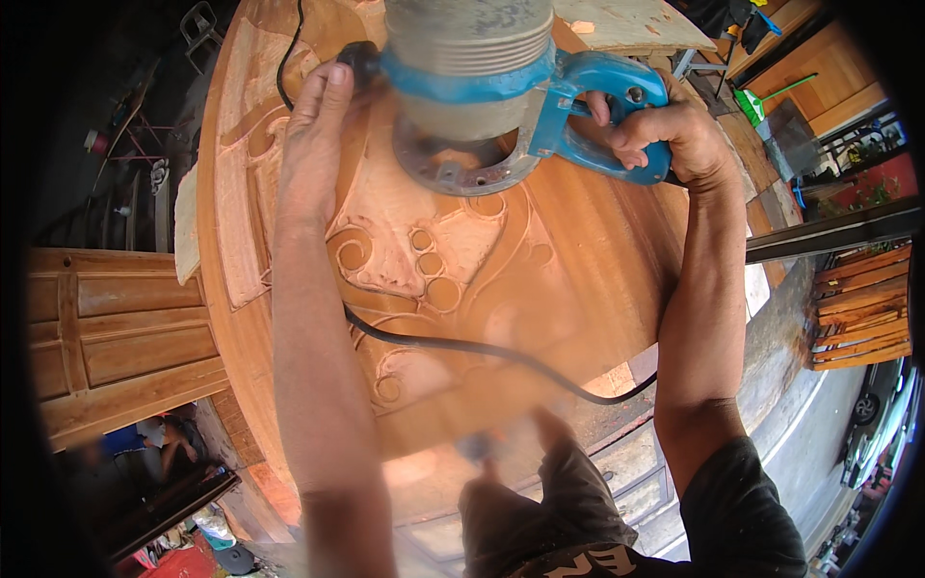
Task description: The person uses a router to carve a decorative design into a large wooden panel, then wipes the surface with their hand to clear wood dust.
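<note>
A large router (472,87) with a grey motor body, blue housing and round metal base stands over a carved wooden panel (597,250). My right hand (665,130) is wrapped round its blue loop handle, with fingertips showing through the opening. My left hand (316,111) is beside the black side knob (359,62), its fingers stretched out and not closed round the knob. Scrolls and circles in relief (424,255) cover the panel below the base. What the cutter touches is hidden behind the base ring.
A black power cord (501,352) curves across the panel under my forearms. Panelled wooden doors (130,328) stand at the left. A pale board (636,29) lies beyond the panel, a green broom (752,104) is at the far right, and slatted wood (862,308) is below it.
</note>
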`<state>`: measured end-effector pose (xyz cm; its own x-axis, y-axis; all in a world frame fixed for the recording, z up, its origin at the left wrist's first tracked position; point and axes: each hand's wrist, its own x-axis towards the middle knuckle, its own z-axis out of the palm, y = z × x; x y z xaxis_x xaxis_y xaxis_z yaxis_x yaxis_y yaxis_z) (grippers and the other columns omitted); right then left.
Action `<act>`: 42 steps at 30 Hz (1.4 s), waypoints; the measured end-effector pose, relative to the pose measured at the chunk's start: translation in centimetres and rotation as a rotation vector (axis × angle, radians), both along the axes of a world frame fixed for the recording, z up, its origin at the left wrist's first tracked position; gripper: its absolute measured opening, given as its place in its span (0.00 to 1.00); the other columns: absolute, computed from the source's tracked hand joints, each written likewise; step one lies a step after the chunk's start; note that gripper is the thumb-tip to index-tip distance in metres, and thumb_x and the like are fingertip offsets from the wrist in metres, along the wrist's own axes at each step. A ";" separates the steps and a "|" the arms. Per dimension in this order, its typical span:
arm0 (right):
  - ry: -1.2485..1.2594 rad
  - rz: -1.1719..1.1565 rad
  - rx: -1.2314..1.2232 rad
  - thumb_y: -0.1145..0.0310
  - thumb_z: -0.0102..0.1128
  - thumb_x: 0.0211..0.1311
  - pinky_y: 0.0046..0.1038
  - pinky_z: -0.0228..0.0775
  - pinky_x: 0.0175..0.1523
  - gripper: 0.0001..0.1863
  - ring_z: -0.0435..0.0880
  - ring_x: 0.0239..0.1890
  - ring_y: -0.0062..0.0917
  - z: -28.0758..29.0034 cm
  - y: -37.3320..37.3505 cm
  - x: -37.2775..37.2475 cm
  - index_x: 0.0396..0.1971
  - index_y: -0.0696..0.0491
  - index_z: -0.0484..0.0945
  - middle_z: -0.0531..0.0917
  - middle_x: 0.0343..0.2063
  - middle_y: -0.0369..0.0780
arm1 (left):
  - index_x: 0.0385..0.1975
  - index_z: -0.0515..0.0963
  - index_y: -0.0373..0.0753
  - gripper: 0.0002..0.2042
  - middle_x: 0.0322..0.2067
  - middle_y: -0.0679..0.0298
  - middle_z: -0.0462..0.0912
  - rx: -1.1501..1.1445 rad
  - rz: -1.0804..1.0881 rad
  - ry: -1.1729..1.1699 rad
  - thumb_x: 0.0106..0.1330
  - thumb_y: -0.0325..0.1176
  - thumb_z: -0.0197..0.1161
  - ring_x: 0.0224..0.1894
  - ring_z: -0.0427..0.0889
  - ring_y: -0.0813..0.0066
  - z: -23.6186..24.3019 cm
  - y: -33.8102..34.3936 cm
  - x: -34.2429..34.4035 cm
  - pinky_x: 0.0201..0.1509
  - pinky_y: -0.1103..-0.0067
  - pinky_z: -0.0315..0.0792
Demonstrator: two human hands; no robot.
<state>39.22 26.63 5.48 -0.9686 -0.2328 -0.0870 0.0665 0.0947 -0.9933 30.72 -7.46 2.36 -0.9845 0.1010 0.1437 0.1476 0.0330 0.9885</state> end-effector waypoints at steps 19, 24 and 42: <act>-0.072 -0.074 -0.072 0.72 0.65 0.46 0.23 0.64 0.31 0.09 0.76 0.21 0.20 1.7 0.0 1.6 0.30 0.58 0.82 0.79 0.18 0.38 | 0.57 0.81 0.44 0.21 0.51 0.70 0.83 -0.017 -0.011 0.000 0.75 0.52 0.63 0.56 0.78 0.80 1.5 0.5 0.4 0.66 0.78 0.69; -0.071 -0.094 -0.019 0.72 0.65 0.46 0.22 0.64 0.32 0.09 0.75 0.21 0.20 1.3 -0.4 1.0 0.30 0.57 0.82 0.78 0.18 0.38 | 0.56 0.81 0.42 0.19 0.47 0.70 0.84 0.074 -0.003 -0.022 0.75 0.49 0.65 0.52 0.80 0.81 1.8 0.2 0.1 0.61 0.79 0.72; 0.065 -0.037 -0.031 0.71 0.64 0.41 0.21 0.62 0.27 0.12 0.72 0.15 0.18 2.0 -2.4 -0.3 0.28 0.60 0.81 0.77 0.15 0.37 | 0.56 0.74 0.41 0.21 0.51 0.61 0.79 0.164 0.029 -0.001 0.73 0.49 0.61 0.54 0.76 0.65 1.5 -0.5 -1.5 0.70 0.67 0.66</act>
